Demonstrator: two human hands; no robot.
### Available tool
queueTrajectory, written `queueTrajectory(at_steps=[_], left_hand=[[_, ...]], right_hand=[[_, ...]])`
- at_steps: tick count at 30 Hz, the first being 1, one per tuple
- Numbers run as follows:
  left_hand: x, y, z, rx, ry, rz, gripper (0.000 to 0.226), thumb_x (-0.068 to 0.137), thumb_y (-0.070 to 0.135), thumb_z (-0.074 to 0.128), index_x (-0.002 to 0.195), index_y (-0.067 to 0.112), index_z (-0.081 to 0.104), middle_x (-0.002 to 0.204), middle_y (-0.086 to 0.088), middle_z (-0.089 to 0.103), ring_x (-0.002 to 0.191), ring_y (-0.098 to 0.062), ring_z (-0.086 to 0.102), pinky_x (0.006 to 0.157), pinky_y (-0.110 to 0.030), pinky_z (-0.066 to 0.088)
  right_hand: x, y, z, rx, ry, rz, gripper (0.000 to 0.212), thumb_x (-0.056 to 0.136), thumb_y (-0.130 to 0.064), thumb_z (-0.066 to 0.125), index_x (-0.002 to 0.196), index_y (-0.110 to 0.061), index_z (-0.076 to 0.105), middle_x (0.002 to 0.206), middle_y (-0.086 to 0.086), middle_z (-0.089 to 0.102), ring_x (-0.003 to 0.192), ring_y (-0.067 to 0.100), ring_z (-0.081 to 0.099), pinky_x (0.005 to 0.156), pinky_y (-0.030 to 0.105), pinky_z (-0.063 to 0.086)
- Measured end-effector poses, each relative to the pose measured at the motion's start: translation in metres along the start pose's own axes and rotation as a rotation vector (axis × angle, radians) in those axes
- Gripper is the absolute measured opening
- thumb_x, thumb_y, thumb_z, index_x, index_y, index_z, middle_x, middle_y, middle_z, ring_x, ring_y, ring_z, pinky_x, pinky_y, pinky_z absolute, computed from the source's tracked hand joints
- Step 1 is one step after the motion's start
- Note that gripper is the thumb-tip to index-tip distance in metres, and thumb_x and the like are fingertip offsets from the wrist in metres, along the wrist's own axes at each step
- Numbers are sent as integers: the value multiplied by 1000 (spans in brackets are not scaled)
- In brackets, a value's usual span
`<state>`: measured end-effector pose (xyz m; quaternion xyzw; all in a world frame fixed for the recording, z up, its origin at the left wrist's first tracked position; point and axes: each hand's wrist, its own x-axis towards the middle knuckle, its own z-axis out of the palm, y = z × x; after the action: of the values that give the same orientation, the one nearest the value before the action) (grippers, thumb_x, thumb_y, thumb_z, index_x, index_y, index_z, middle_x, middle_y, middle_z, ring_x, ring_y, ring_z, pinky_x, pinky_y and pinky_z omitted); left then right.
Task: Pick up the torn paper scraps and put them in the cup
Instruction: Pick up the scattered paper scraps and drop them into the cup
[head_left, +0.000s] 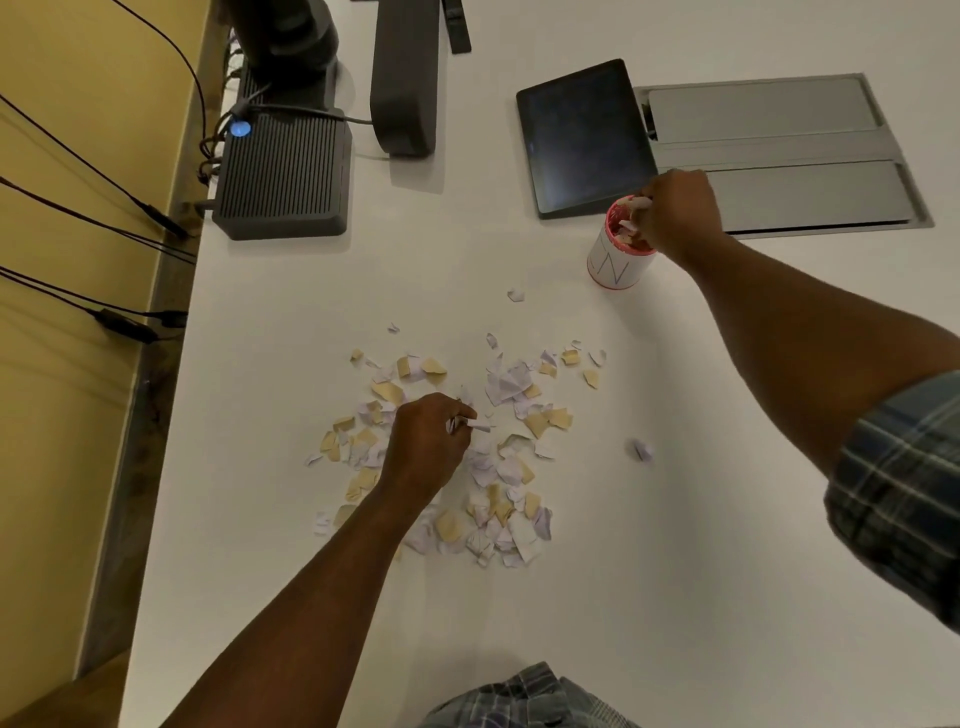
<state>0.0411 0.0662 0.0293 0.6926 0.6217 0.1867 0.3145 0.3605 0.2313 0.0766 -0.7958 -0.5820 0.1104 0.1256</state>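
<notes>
White worktop (270, 519) ran along a yellow wall (62, 260) at left, w/ black cables (98, 171) hanging down it. Grey ribbed box (283, 176) w/ blue light sat at the back left, dark tablet (584, 137) beside a grey recessed panel (779, 150). Light was dim, warm.

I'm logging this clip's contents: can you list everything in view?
paper scraps: many, white and tan, table centre
stray scraps: few, white, apart from pile
cup: one, white with pink rim, right of centre, holds scraps
tablet: one, black, behind cup
grey panel: one, set in table, far right
ribbed box: one, dark, blue light, far left
cables: several, black, left edge
table: white
left hand: pinches scraps over pile
right hand: at cup rim, holds scraps
</notes>
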Motion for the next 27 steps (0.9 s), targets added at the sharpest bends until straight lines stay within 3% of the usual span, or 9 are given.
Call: queueTrajectory(at_steps=[7, 10, 12, 15, 19, 21, 23, 25, 27], left_hand=[[2, 1, 0, 4, 4, 21, 14, 78, 5, 71, 91, 8, 74, 92, -6, 74, 79, -7, 63, 72, -10, 44], [4, 2, 0, -36, 10, 53, 13, 77, 1, 72, 89, 4, 74, 88, -9, 74, 77, -14, 68, 70, -15, 49], [7, 6, 1, -45, 14, 56, 13, 76, 2, 73, 89, 5, 74, 87, -8, 74, 73, -11, 65, 67, -9, 46], [15, 17, 3, -70, 8, 79, 13, 76, 4, 74, 88, 7, 74, 84, -5, 73, 68, -5, 60, 63, 1, 41], [37, 40, 7, -224, -3, 39, 13, 75, 8, 76, 88, 8, 75, 77, 0, 70, 60, 5, 57, 63, -6, 46], [52, 56, 7, -253, 3, 57, 13, 75, 7, 76, 87, 11, 75, 76, 4, 68, 60, 12, 57, 63, -2, 44], [69, 73, 6, -246, 7, 98, 13, 75, 9, 76, 88, 12, 76, 77, 5, 69, 65, 9, 60, 67, -5, 48], [88, 93, 8, -272, -21, 114, 15, 76, 11, 75, 91, 11, 75, 85, 1, 72, 72, -2, 67, 73, -19, 56], [108, 113, 12, -268, -38, 134, 18, 78, 11, 74, 96, 9, 74, 93, -4, 74, 79, -10, 69, 76, -27, 59]], right_hand=[[11, -4, -2, -125, -114, 58, 44, 81, -33, 73, 110, -2, 62, 101, 16, 66, 93, 33, 63, 82, 37, 52], [8, -5, -12, -145, -120, 30, 41, 82, -32, 73, 108, -2, 64, 101, 17, 68, 90, 33, 65, 82, 37, 51], [-1, -5, -18, -115, -44, 30, 34, 85, -30, 68, 102, 0, 67, 99, 18, 69, 88, 33, 66, 84, 38, 53], [-32, -6, -15, 33, 215, -16, 25, 92, -24, 56, 93, -1, 68, 91, 18, 71, 80, 30, 68, 75, 37, 57], [-99, -9, 15, 313, 366, 21, 22, 92, -25, 51, 81, -10, 63, 81, 10, 70, 71, 22, 64, 67, 37, 54], [-139, -8, 40, 372, 299, 77, 21, 91, -22, 52, 77, -10, 62, 75, 7, 67, 66, 22, 59, 63, 35, 48], [-182, -7, 67, 407, 144, 97, 16, 91, -20, 53, 83, -13, 64, 81, 5, 67, 72, 22, 61, 67, 33, 47], [-223, -7, 90, 403, -54, 65, 19, 94, -29, 52, 100, -17, 65, 98, 5, 66, 88, 22, 62, 75, 29, 45], [-254, -8, 105, 346, -245, 24, 38, 94, -44, 46, 121, -20, 57, 120, 2, 60, 109, 19, 55, 84, 31, 45]])
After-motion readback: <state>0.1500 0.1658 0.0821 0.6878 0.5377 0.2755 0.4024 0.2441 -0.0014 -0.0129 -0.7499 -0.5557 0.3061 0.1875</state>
